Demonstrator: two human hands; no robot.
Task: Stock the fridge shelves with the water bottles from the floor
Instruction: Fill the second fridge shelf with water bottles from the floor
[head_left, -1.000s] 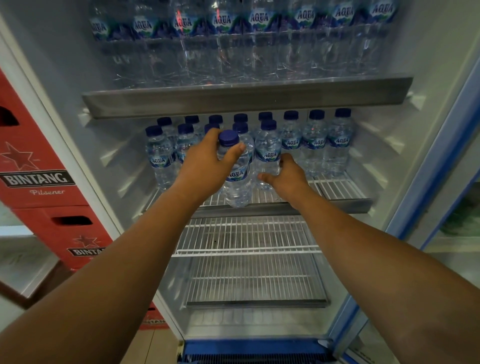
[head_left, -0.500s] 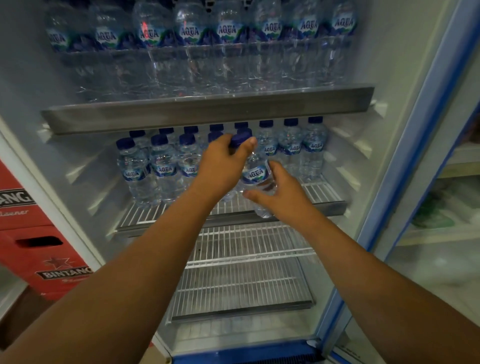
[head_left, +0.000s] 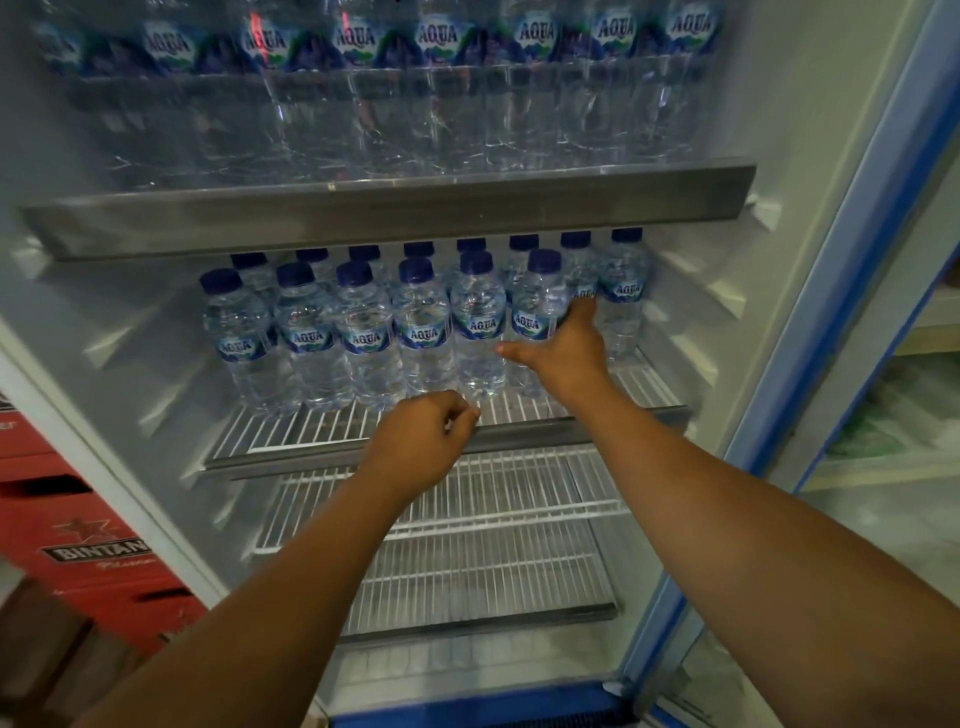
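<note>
Small Aqua water bottles with blue caps stand in two rows on the middle wire shelf (head_left: 524, 431) of the open fridge. My right hand (head_left: 566, 351) is at the right end of the front row, against the rightmost front bottle (head_left: 537, 317). Its fingers lie straight along that bottle's right side and the thumb stretches left across the bottle's lower front. That bottle stands upright on the shelf. My left hand (head_left: 423, 439) hovers at the shelf's front lip with its fingers curled, and it holds nothing.
Larger Aqua bottles (head_left: 441, 93) fill the upper shelf. Two lower wire shelves (head_left: 467, 525) hold nothing. Red Bintang crates (head_left: 88, 545) stack at the left of the fridge. The blue-framed fridge door (head_left: 831, 322) stands open at the right.
The bottle that both hands held now stands on the middle shelf in the front row. My left hand let go and drew back to the shelf's lip. My right hand shifted to the bottle's right side.
</note>
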